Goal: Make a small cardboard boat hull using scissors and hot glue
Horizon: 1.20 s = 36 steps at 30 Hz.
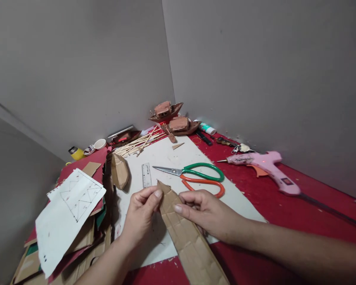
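Cardboard strip (195,249), creased across and lengthwise, is held up in both hands in the head view, its narrow end tapered to a point and its long body running out past the bottom edge. The left hand (139,213) pinches the tapered end between thumb and fingers; the right hand (213,217) grips the opposite edge a little farther down, thumb on top and fingers curled at the side.

As for how far the work has come, the tip looks shaped, while the visible body lies fairly flat, with no raised sides. By contrast, a small cardboard hull (120,172) to the left has its sides up, but no roof or brown finish. Two boats at the back, the rear boat (163,109) and the front boat (179,125), look complete, reddish brown with roofed cabins.

Open scissors (180,172) and a ruler (146,175) lie unheld on the white sheet (237,202), just beyond the hands. A pink glue gun (259,159) rests on the red tabletop (311,225), a small light glowing on its body.
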### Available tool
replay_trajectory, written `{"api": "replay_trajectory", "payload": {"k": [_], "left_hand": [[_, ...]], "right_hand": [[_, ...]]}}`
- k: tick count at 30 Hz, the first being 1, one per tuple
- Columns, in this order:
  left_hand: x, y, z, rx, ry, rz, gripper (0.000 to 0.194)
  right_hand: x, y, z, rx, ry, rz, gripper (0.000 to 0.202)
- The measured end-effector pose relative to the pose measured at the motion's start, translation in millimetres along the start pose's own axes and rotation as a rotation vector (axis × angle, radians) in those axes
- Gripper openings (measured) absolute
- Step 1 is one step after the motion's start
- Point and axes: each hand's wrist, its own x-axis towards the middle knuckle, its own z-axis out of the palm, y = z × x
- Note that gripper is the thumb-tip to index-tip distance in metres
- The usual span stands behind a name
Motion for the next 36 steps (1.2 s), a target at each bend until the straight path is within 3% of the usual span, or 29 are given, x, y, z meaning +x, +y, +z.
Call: {"api": "replay_trajectory", "payload": {"k": [7,11,15,18,24,36], "left_hand": [[-1,-6,-4.5,-0.056,-0.118,-0.060,0.017],[-7,-7,-3.0,-0.053,-0.212,-0.081,0.029],[-12,2,-3.2,0.037,-0.093,0.093,0.029],[-18,11,-0.9,0.208,-0.008,0.169,0.031],[-33,11,10.3,0.647,-0.073,0.266,0.037],[-47,9,22.6,0.799,-0.077,0.439,0.037]], "right_hand": [[-1,1,1,-0.024,-0.028,-0.034,0.042],[0,1,2,-0.107,-0.035,-0.119,0.042],[-1,-8,-4,-0.187,0.105,-0.130,0.046],[-4,-19,-6,-0.110,0.177,-0.121,0.045],[-14,-26,4,0.206,-0.013,-0.013,0.035],[-21,-30,5,0.485,-0.159,0.056,0.031]]}}
